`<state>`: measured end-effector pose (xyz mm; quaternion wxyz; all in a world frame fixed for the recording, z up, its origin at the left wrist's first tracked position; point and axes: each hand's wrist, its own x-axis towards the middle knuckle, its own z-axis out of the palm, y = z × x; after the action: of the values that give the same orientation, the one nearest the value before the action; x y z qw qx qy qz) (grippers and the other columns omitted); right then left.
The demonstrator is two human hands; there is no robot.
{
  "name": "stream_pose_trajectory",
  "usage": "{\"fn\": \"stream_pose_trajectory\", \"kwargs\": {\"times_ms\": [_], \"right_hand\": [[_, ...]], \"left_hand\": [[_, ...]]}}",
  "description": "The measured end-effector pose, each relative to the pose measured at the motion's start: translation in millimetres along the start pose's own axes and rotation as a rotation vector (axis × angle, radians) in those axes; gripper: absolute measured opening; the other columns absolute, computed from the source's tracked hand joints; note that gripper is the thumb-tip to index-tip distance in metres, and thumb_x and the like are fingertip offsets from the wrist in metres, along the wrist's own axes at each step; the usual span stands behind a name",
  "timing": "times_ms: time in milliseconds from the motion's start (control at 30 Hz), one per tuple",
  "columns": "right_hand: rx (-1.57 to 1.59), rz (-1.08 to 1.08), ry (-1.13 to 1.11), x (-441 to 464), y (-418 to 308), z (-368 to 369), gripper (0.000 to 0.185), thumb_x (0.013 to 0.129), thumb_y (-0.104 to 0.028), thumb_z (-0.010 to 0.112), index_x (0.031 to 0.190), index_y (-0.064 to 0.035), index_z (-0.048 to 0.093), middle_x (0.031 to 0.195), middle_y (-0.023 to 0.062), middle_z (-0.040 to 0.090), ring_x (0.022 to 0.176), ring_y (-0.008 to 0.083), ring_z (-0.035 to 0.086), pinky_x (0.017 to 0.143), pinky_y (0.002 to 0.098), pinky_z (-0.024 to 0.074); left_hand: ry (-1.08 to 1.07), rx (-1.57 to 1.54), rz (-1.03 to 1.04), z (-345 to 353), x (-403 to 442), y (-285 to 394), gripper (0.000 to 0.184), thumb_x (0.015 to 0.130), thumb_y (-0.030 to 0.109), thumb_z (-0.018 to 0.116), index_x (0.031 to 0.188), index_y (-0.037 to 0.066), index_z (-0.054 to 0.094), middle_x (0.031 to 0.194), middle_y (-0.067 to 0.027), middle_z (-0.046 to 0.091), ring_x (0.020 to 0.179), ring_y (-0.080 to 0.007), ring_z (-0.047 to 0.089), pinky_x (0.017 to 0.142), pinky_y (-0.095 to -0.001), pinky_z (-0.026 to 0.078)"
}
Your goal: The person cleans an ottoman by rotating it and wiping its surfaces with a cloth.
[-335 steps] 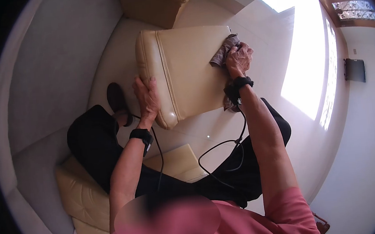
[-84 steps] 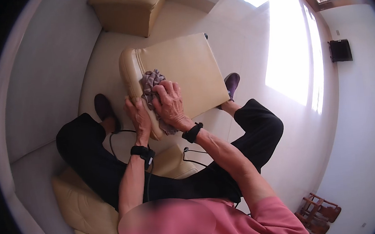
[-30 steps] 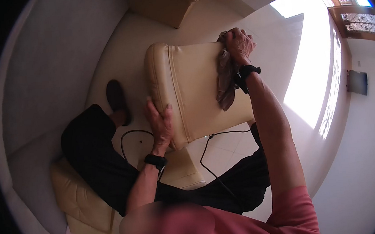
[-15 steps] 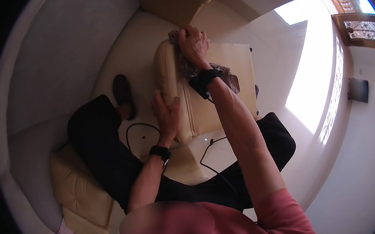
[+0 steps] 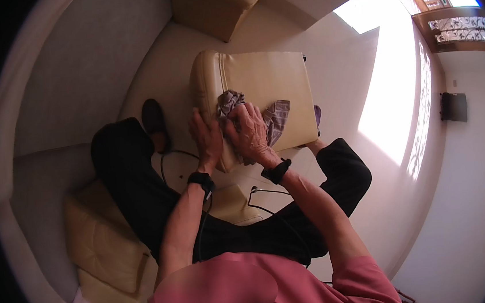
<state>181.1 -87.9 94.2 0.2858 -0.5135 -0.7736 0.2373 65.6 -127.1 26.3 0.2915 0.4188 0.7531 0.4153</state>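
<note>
A beige leather ottoman point(image 5: 264, 71) lies on its side between my legs, its padded top point(image 5: 204, 74) facing left and small dark feet at its right end. My right hand point(image 5: 249, 133) presses a bunched brown patterned cloth point(image 5: 229, 102) against the seam beside the padded top, fingers curled over it. A loose end of the cloth trails to the right over the ottoman's side. My left hand point(image 5: 207, 140) lies against the padded top, fingers stretched and slightly apart, holding nothing. Both wrists wear black bands with cables.
Another beige leather piece point(image 5: 212, 4) stands beyond the ottoman, and a tufted beige seat point(image 5: 97, 239) is at lower left. A grey sofa point(image 5: 76, 97) runs along the left. Black cables point(image 5: 265, 208) hang near my legs. Sunlight falls on the floor point(image 5: 340, 85) at right.
My right hand has drawn the cloth from the ottoman's far end toward me along the seam, close to my left hand. My left hand stays on the padded top, shifted slightly left.
</note>
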Motion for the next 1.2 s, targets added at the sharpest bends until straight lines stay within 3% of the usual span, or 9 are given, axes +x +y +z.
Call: {"fn": "stream_pose_trajectory", "kwargs": {"times_ms": [333, 700, 767, 933, 1000, 1067, 1100, 1167, 1200], "right_hand": [[-0.068, -0.099, -0.106, -62, -14, -7, 0.02, 0.069, -0.01, 0.065, 0.084, -0.009, 0.051, 0.083, 0.0106, 0.048, 0.08, 0.0311, 0.05, 0.068, 0.0406, 0.0394], [-0.162, 0.072, 0.018, 139, 28, 54, 0.021, 0.078, -0.027, 0.061, 0.092, -0.0121, 0.053, 0.097, 0.0114, 0.055, 0.094, 0.0343, 0.053, 0.077, 0.0489, 0.0382], [-0.159, 0.142, -0.026, 173, 41, 62, 0.024, 0.08, -0.029, 0.059, 0.094, -0.0114, 0.054, 0.1, 0.0127, 0.055, 0.096, 0.0359, 0.052, 0.079, 0.0511, 0.0386], [-0.219, 0.393, -0.138, 182, 50, 74, 0.031, 0.084, -0.036, 0.055, 0.1, -0.0098, 0.054, 0.107, 0.0155, 0.055, 0.099, 0.0398, 0.052, 0.082, 0.054, 0.0395], [-0.16, 0.245, 0.087, 157, 42, 73, 0.028, 0.082, -0.032, 0.058, 0.098, -0.0099, 0.053, 0.103, 0.0151, 0.055, 0.095, 0.0388, 0.052, 0.08, 0.0513, 0.0406], [-0.104, 0.176, 0.071, 129, 34, 66, 0.026, 0.08, -0.029, 0.06, 0.097, -0.01, 0.053, 0.101, 0.0147, 0.054, 0.094, 0.038, 0.052, 0.078, 0.0499, 0.0409], [-0.042, 0.106, 0.052, 112, 30, 61, 0.025, 0.079, -0.026, 0.062, 0.095, -0.01, 0.052, 0.099, 0.0143, 0.054, 0.092, 0.0373, 0.052, 0.076, 0.0485, 0.0412], [0.023, 0.049, 0.025, 68, 16, 48, 0.023, 0.076, -0.02, 0.064, 0.092, -0.0103, 0.051, 0.093, 0.0132, 0.051, 0.089, 0.0355, 0.051, 0.074, 0.0466, 0.0408], [0.025, 0.03, -0.005, 48, 10, 37, 0.022, 0.076, -0.018, 0.064, 0.091, -0.0101, 0.05, 0.092, 0.0129, 0.051, 0.088, 0.0351, 0.051, 0.073, 0.0458, 0.0409]], "left_hand": [[0.047, -0.024, -0.035, -2, -5, -27, 0.061, 0.093, 0.04, 0.039, 0.131, -0.006, 0.035, 0.121, -0.0306, 0.043, 0.114, -0.0452, 0.039, 0.099, -0.0494, 0.029], [0.06, -0.026, -0.072, 5, 23, -26, 0.047, 0.094, 0.03, 0.039, 0.123, -0.007, 0.039, 0.121, -0.0296, 0.042, 0.11, -0.0453, 0.04, 0.096, -0.0508, 0.031], [-0.044, 0.358, 0.259, 5, 20, -43, 0.045, 0.094, 0.027, 0.04, 0.123, -0.007, 0.039, 0.126, -0.0286, 0.039, 0.113, -0.0451, 0.038, 0.098, -0.0508, 0.03], [-0.022, 0.215, 0.151, 16, 9, -57, 0.043, 0.094, 0.02, 0.04, 0.127, -0.007, 0.036, 0.132, -0.0281, 0.035, 0.115, -0.0451, 0.036, 0.101, -0.0513, 0.027], [-0.047, 0.126, 0.052, 21, 10, -65, 0.044, 0.094, 0.018, 0.04, 0.129, -0.007, 0.034, 0.133, -0.0284, 0.034, 0.117, -0.0453, 0.035, 0.101, -0.0513, 0.027], [0.018, 0.27, 0.31, 22, 11, -70, 0.047, 0.094, 0.02, 0.04, 0.132, -0.007, 0.032, 0.13, -0.0293, 0.037, 0.116, -0.0458, 0.036, 0.101, -0.0509, 0.027], [0.015, 0.266, 0.312, 17, 8, -58, 0.047, 0.094, 0.02, 0.04, 0.132, -0.007, 0.032, 0.13, -0.0293, 0.037, 0.116, -0.0458, 0.036, 0.101, -0.0509, 0.027], [-0.012, -0.088, -0.048, 0, 2, -23, 0.048, 0.094, 0.021, 0.04, 0.133, -0.005, 0.032, 0.126, -0.0294, 0.041, 0.113, -0.0455, 0.038, 0.099, -0.0502, 0.028], [-0.016, -0.091, -0.037, 2, -2, -24, 0.048, 0.094, 0.021, 0.04, 0.133, -0.005, 0.032, 0.126, -0.0294, 0.041, 0.113, -0.0455, 0.038, 0.099, -0.0502, 0.028]]}}
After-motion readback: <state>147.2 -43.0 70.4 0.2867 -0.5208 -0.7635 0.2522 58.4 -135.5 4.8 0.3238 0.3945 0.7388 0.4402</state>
